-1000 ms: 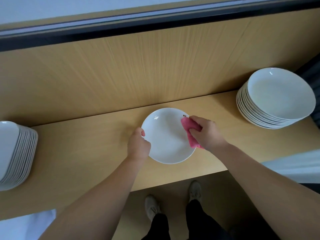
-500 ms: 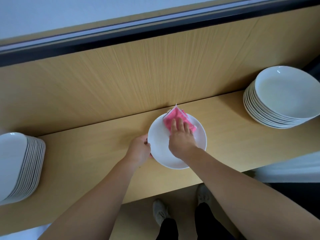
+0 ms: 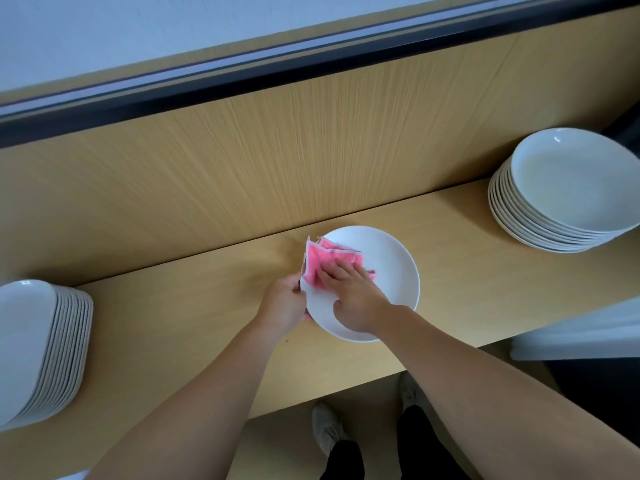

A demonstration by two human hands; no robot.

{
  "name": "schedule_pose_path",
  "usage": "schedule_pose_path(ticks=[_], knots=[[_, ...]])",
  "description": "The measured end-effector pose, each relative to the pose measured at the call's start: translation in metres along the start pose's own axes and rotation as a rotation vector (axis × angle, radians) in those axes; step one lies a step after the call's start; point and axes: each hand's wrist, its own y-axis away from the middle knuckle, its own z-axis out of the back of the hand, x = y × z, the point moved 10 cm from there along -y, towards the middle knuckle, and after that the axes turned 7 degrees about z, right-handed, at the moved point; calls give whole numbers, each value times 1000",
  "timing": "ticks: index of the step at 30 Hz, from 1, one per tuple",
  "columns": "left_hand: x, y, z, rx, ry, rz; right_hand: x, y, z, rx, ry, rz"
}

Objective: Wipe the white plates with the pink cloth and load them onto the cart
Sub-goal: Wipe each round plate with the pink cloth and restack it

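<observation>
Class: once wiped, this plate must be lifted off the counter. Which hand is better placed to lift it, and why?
Probably the left. The left hand grips the white plate at its rim, while the right hand presses the pink cloth flat on it.

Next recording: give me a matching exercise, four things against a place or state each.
Things:
1 left hand
2 right hand
3 cloth
4 right stack

States:
a pink, on the plate
b far right on the counter
c grips the plate's rim
d presses the cloth with flat fingers

Pairs: 1-c; 2-d; 3-a; 4-b
</observation>
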Motion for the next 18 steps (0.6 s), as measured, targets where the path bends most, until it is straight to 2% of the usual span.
schedule_pose_path(ticks=[3, 6, 9, 12, 16, 18], knots=[[4, -8, 5, -38, -31, 51, 4, 5, 1, 17, -32, 86], [4, -14, 9, -66, -29, 87, 4, 2, 11, -76, -81, 122], [4, -15, 7, -46, 18, 117, 1, -3, 12, -128, 11, 13], [2, -16, 3, -9, -17, 107, 3, -4, -10, -11, 139, -68], [-5, -20, 7, -59, -89, 67, 6, 7, -10, -44, 105, 74], [-13, -26, 11, -129, -191, 26, 5, 15, -14, 6, 96, 136]])
